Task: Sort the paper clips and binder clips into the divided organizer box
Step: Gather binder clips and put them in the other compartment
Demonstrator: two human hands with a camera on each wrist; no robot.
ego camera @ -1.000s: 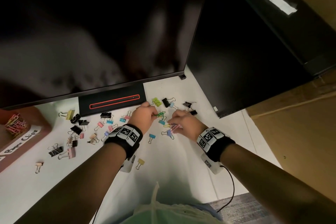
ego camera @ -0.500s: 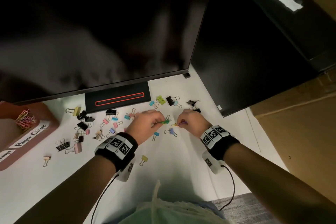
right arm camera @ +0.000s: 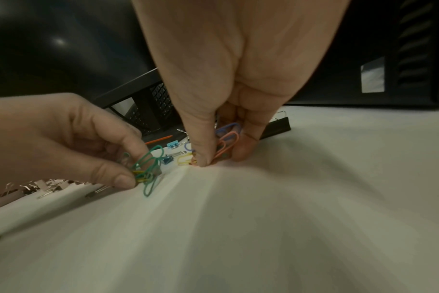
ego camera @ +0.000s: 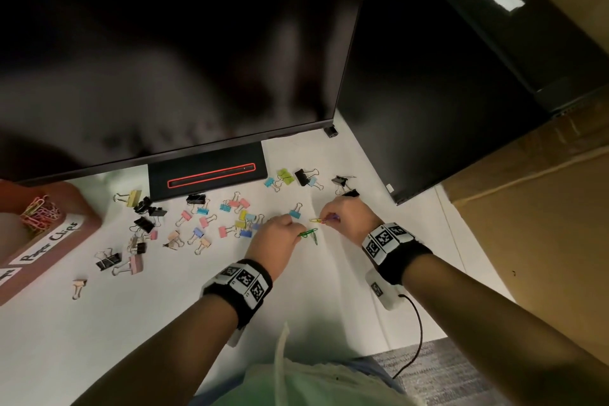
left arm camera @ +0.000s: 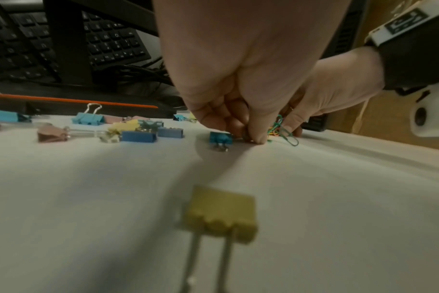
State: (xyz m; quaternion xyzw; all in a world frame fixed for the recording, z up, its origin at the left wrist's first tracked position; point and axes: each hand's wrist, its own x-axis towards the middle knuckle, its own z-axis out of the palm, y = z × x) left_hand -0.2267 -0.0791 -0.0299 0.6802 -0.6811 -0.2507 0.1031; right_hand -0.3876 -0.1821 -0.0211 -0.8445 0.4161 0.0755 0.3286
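Green paper clips (right arm camera: 148, 168) pinched in left hand (ego camera: 275, 237), pink ones (right arm camera: 226, 144) in right hand (ego camera: 351, 219), mid-frame; light, slippery wire, best nipped at loops.

Dim, warm room light throughout. The white bench (ego camera: 158, 323) is brightest; the monitor (ego camera: 164, 43) above it shows soft glare. Wrist views are grainy, blurred up close and bowed at the edges.

I wore black wristbands (ego camera: 242, 287) bearing white square-code tags, a white camera pod (ego camera: 384, 290) with black cable (ego camera: 417, 336), and a pale green top (ego camera: 296, 382).
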